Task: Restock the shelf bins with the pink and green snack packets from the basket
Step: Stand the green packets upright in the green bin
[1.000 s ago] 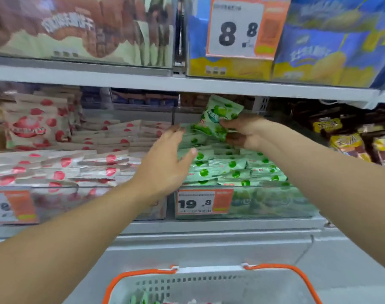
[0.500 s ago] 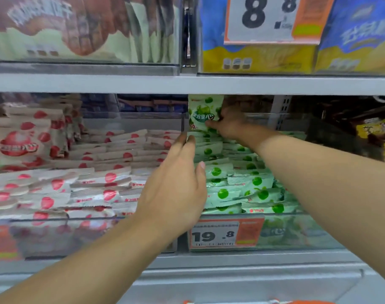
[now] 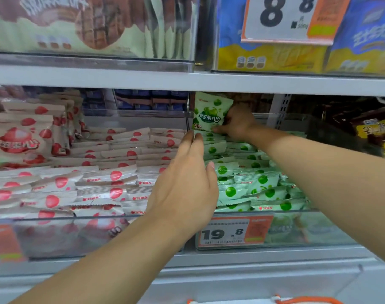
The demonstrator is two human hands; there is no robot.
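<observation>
1. Head view: the right hand [image 3: 236, 121] reaches to the back of the clear plastic bin of green packets [image 3: 296, 229] and pinches an upright green fruit-printed snack packet [image 3: 210, 114] by its right edge, above the stacked green packets [image 3: 256, 183].
2. The left hand [image 3: 187, 183] hovers over the divide between the bins, fingers straight and together, holding nothing; its fingertips lie just below the held packet.
3. The clear bin to the left holds pink strawberry-printed packets [image 3: 95, 178].
4. An orange basket handle [image 3: 305, 300] shows at the bottom edge.
</observation>
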